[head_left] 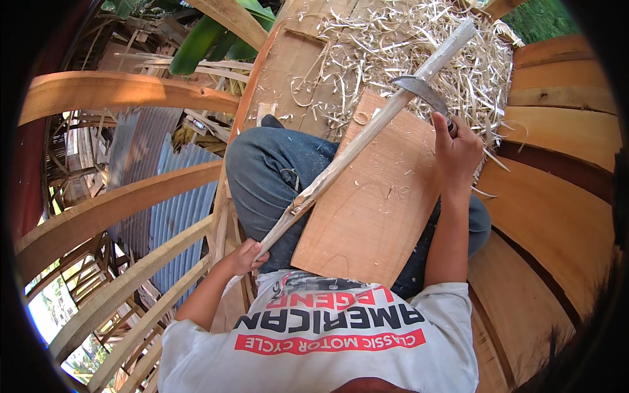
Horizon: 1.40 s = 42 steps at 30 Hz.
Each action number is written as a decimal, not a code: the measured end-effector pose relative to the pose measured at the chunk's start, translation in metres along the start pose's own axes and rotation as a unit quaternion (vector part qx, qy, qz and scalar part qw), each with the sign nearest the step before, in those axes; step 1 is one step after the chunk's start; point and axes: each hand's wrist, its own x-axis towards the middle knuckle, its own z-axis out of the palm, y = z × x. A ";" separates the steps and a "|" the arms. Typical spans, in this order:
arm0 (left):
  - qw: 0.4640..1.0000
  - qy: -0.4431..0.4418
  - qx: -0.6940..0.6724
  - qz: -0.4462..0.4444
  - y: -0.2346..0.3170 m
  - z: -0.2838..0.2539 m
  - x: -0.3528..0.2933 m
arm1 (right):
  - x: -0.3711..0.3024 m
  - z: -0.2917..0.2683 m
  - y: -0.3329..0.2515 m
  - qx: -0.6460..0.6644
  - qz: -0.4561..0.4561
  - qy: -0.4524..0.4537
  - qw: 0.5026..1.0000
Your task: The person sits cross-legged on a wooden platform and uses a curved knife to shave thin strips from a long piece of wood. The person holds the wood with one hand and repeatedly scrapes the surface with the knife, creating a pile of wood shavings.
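Whittled stick [357, 149]: long axis slants across wooden board [367, 216], near-left to far-right. Left hand [244, 257] closed round near end, off board's near-left corner; right hand [457, 150], nearer far end, grips curved knife [424, 90] beside board's far-right corner.

Green leaf [197, 50], corrugated sheets [141, 150], wooden rails [131, 90]

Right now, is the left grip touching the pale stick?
Touching: the head view shows the left grip closed around the near end of the pale stick.
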 end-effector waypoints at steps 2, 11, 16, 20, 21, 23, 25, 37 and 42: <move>1.000 -0.008 0.007 -0.001 0.000 -0.001 0.000 | -0.002 0.002 0.000 -0.007 -0.017 0.042 0.999; 0.997 -0.062 -0.029 -0.032 0.006 -0.009 0.004 | -0.003 -0.002 0.019 0.010 0.073 0.020 0.997; 0.990 -0.120 -0.063 -0.046 -0.001 -0.019 0.008 | -0.034 -0.009 -0.017 0.122 -0.030 -0.089 0.988; 0.991 -0.106 -0.068 -0.049 0.001 -0.016 0.006 | -0.053 -0.006 -0.047 0.086 -0.131 -0.168 0.973; 0.993 -0.090 -0.066 -0.048 0.003 -0.012 0.005 | -0.054 -0.005 -0.049 0.065 -0.127 -0.179 0.973; 0.995 -0.065 -0.057 -0.041 0.004 -0.006 0.004 | -0.050 -0.001 -0.048 0.038 -0.142 -0.158 0.976; 0.996 -0.056 -0.053 -0.038 0.007 -0.001 0.003 | -0.044 0.006 -0.046 0.023 -0.158 -0.126 0.979; 0.986 -0.140 -0.068 -0.061 -0.002 -0.016 0.012 | 0.010 0.012 0.024 -0.044 0.105 0.041 0.993; 0.977 -0.184 -0.092 -0.061 -0.006 -0.027 0.016 | 0.000 -0.008 0.053 0.055 0.156 0.009 0.986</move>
